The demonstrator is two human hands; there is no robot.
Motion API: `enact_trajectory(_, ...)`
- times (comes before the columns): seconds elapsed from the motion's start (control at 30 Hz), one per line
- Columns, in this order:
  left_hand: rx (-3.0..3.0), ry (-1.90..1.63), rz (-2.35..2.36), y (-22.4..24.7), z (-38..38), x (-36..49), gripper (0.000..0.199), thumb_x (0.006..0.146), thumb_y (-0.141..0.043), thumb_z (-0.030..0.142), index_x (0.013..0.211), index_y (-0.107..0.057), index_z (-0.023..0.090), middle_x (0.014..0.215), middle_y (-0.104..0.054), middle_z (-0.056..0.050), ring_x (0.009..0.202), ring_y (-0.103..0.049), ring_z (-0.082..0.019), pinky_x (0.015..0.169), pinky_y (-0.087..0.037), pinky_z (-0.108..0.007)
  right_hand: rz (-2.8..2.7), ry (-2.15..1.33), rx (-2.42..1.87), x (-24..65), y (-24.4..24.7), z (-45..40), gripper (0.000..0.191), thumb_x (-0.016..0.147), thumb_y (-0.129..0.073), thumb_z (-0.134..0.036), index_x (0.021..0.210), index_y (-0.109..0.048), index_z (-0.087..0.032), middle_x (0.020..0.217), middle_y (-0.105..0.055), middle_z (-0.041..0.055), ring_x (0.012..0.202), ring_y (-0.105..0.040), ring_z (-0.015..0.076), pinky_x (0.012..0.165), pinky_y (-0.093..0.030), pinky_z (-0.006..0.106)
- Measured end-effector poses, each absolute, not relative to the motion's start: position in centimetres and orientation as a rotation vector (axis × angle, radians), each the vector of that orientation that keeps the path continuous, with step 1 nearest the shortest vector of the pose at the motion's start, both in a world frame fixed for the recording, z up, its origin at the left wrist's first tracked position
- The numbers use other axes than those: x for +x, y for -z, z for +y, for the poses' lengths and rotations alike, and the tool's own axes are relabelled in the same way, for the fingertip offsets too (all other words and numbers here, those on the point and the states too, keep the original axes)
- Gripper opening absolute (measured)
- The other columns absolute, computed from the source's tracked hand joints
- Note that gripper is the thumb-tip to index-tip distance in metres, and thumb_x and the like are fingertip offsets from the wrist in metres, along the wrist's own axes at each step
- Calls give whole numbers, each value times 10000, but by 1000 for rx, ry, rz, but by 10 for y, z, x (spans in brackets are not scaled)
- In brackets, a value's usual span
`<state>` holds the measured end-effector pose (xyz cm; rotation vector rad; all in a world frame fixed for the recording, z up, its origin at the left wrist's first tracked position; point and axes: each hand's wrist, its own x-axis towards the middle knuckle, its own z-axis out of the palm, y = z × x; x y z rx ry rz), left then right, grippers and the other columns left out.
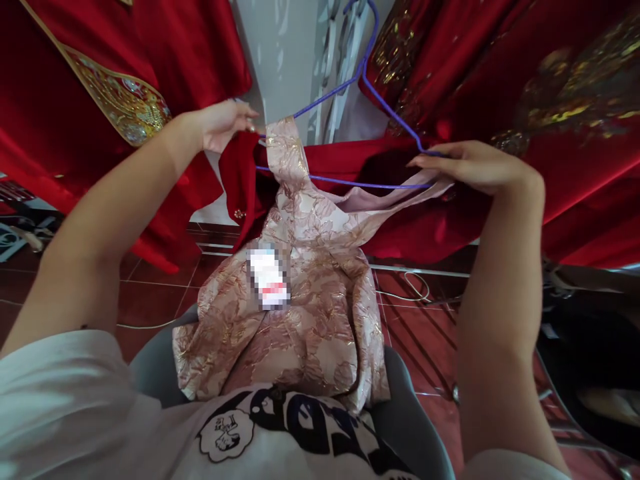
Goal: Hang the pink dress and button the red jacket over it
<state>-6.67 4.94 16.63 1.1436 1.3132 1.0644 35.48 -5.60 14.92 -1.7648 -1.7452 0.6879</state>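
A blue-purple clothes hanger (390, 115) is held up in front of me, hook at the top. My left hand (227, 125) is closed at its left end, where a dark red cloth (239, 180) hangs just below the fingers. At the other end, my right hand (475, 165) pinches the hanger's corner together with the edge of a pink brocade garment (320, 300). One strap of this garment loops over the hanger's left arm. Its lower part lies spread across my lap. A phone with a lit, blurred screen (269, 277) rests on the brocade.
Red garments with gold embroidery (135, 100) hang on the left, and more red embroidered cloth (575, 100) on the right. I sit on a grey chair (420, 427). A thin cable (417, 287) crosses the red tiled floor. A black seat (590, 360) stands at right.
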Motion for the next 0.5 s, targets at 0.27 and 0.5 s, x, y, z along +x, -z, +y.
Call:
enact_trajectory(0.27, 1137, -423, 1490, -126, 59, -80, 984, 995, -169, 808, 1089, -685, -24, 911, -689, -261, 1142, -601, -368, 1113, -341, -603, -1396, -562, -1546, 364, -106, -42, 248, 997, -604, -109, 1202, -742, -85, 1202, -737, 216, 725, -601, 44, 780, -480, 240)
enact_trajectory(0.5, 2157, -761, 1468, -136, 54, -24, 368, 1077, -483, 391, 1290, -641, 136, 1190, -703, -68, 1046, -582, -173, 1038, -408, -302, -1436, -381, -1603, 354, -78, -35, 461, 1130, -286, -338, 1177, -693, -127, 1216, -705, 131, 1092, -637, 164, 1060, -435, 342)
